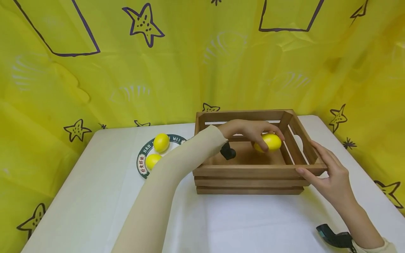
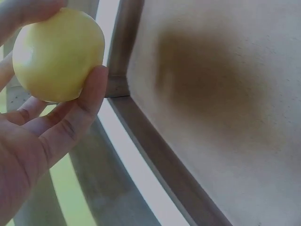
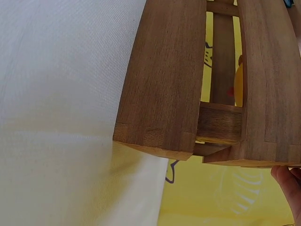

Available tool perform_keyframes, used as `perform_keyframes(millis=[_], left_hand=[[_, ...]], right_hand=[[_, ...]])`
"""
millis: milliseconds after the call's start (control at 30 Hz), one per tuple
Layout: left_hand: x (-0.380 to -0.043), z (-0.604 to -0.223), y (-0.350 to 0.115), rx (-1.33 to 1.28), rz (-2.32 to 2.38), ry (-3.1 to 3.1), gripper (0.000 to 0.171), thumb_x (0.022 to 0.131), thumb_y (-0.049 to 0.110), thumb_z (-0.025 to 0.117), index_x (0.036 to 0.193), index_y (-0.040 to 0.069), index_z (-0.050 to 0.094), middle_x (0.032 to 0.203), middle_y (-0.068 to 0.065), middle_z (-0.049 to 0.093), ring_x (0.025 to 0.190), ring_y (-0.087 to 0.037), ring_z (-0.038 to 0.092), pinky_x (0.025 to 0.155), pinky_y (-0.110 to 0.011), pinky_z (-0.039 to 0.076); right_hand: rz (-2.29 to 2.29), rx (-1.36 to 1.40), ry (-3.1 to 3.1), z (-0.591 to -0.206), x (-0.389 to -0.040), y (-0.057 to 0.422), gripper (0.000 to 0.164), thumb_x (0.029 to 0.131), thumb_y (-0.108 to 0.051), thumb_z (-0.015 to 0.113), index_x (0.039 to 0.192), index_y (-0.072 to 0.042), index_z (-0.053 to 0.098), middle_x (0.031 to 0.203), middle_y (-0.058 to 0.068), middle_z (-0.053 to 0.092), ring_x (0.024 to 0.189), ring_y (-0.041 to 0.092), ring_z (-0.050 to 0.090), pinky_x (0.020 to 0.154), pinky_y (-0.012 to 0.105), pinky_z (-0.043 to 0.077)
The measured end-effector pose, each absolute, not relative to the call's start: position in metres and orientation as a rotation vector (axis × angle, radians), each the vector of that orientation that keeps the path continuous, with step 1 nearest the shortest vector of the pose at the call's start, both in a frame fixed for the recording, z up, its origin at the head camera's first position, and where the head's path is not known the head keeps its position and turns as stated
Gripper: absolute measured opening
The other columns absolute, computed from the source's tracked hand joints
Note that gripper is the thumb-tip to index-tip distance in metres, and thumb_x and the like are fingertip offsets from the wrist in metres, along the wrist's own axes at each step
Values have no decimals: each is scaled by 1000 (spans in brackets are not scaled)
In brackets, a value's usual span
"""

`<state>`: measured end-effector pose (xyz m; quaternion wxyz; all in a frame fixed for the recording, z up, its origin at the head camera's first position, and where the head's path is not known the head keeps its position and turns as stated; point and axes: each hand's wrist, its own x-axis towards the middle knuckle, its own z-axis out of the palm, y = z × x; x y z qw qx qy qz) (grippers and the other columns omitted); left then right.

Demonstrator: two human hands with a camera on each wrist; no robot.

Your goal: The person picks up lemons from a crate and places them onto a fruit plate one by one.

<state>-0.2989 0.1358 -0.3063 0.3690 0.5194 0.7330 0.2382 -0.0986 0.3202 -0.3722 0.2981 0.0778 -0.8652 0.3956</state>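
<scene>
Inside the slatted wooden crate (image 1: 253, 172), my left hand (image 1: 252, 130) holds a yellow lemon (image 1: 273, 141) above the crate's floor. The left wrist view shows the lemon (image 2: 59, 54) between thumb and fingers, with a blurred shadow on the wood beyond. My right hand (image 1: 333, 177) grips the crate's front right corner, its thumb on the front face and its fingers over the right side. Only the tips of that hand (image 3: 289, 183) show at the edge of the right wrist view. Two more lemons, one behind (image 1: 161, 142) and one in front (image 1: 152, 161), lie on a plate (image 1: 141, 161).
The green-rimmed plate stands left of the crate, partly hidden by my left sleeve (image 1: 177, 161). A white cloth (image 1: 95, 196) covers the table. Behind and beside it hangs a yellow curtain (image 1: 177, 77) with drawn stars. Black wrist devices (image 1: 335, 239) sit on both arms.
</scene>
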Motion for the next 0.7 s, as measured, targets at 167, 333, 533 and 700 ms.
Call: perform_keyframes(millis=[167,333,533,700], left_hand=[[-299,-300,135,1350,640,1910,61,84,8,70,141,13,49,121,-3,48,97,-14,51,71,-28,55],[-300,-294,130,1359,729,1889,61,84,5,70,141,9,49,120,-4,53,95,-14,51,73,-26,52],[-300,-282,129,1359,894,1876,60,84,3,70,141,9,50,135,0,49,100,-13,50,79,-22,47],[-303,-273,134,1542,967,1952,60,84,4,70,140,5,50,143,-6,49,112,-11,43,84,-21,45]], right_hand=[[1045,189,-2312,-372,-98,320,81,72,0,82,144,-14,49,136,-31,43,119,-18,38,95,0,30],[1041,198,-2309,-372,-98,318,80,72,-2,82,144,-13,50,136,-32,43,120,-18,37,95,0,29],[1042,211,-2290,-371,-98,319,78,72,-2,81,143,-12,50,137,-29,44,120,-17,38,97,1,29],[1033,207,-2291,-372,-98,319,79,72,-1,82,143,-13,50,136,-30,44,119,-17,38,96,1,29]])
